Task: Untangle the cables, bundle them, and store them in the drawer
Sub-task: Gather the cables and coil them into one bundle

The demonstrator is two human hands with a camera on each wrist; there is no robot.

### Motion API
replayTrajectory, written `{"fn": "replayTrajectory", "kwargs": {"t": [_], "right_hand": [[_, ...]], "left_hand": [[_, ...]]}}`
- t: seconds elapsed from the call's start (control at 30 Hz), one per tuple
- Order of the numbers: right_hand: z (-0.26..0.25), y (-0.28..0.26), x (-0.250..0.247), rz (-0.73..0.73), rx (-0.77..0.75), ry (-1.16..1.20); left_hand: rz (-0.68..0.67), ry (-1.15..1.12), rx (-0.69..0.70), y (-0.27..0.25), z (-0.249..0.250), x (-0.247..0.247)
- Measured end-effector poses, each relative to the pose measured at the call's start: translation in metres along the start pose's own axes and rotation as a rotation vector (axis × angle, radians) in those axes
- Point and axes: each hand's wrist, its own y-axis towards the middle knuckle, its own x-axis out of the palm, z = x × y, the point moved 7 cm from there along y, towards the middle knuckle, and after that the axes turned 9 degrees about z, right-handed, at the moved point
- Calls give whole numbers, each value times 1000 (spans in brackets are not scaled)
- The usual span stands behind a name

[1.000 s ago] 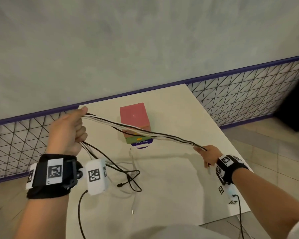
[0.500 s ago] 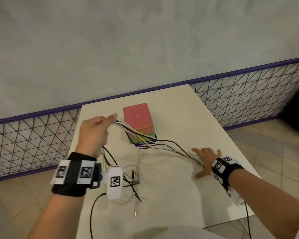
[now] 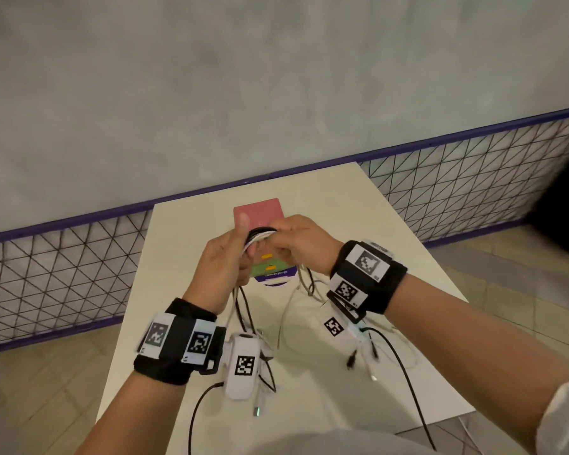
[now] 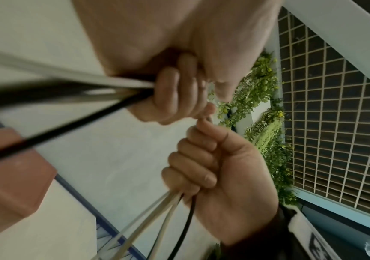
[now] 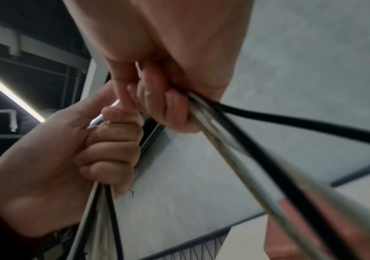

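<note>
Both hands meet above the small drawer box [image 3: 259, 212], which has a pink top and a green drawer [image 3: 270, 268]. My left hand [image 3: 222, 261] grips a bundle of black and white cables [image 3: 260, 234] in its fist, thumb up. My right hand [image 3: 298, 239] grips the same bundle, which arches in a short loop between the two fists. In the left wrist view, curled left fingers [image 4: 170, 91] clamp the strands and the right hand [image 4: 213, 176] holds them below. In the right wrist view, right fingers [image 5: 164, 107] hold the cables [image 5: 246, 149], with the left hand [image 5: 79, 149] beside them.
The white table [image 3: 391, 244] carries the hanging cable tails, whose plugs [image 3: 358, 357] lie near its right front, and another plug [image 3: 257, 411] lies near its front. A purple-framed wire fence [image 3: 63, 257] runs behind the table against a grey wall.
The hands were spread wide with the cables stretched between them. They have come together over the box, and the right hand, flat on the table half a second ago, now grips the folded bundle.
</note>
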Motion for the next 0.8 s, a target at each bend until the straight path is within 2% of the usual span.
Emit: {"fn": "replayTrajectory", "kwargs": {"t": [0.1,0.23,0.3,0.37,0.43,0.47,0.53,0.6,0.63,0.7,0.8], "right_hand": [[-22,0,-8,93,-40,205],[-54,9,-72,365,-100,575],[-58,6,-113,523,-138,663],[-48,1,-145,632,-145,645],[-24,2,-163,699,-87,473],[-8,5,-169,712,-27,278],[25,3,-175,679,158,-295],[53,-6,-176,579,329,-825],[54,-9,-166,541,288,-975],[36,-14,-118,414,22,-1092],[21,-26,-23,53,-379,-1208]], "left_hand": [[-73,-64,80,-5,-10,1],[-83,90,-2,-10,-57,-13],[-94,180,-4,-17,-74,-17],[-83,267,17,-20,-84,-21],[-61,358,21,-18,-89,-25],[-49,386,8,-17,-91,-27],[-38,447,-16,-13,-95,-30],[-67,529,0,-11,-94,-27],[-96,571,28,-11,-91,-22],[-168,639,106,-14,-80,-6],[-267,668,190,-16,-68,20]]}}
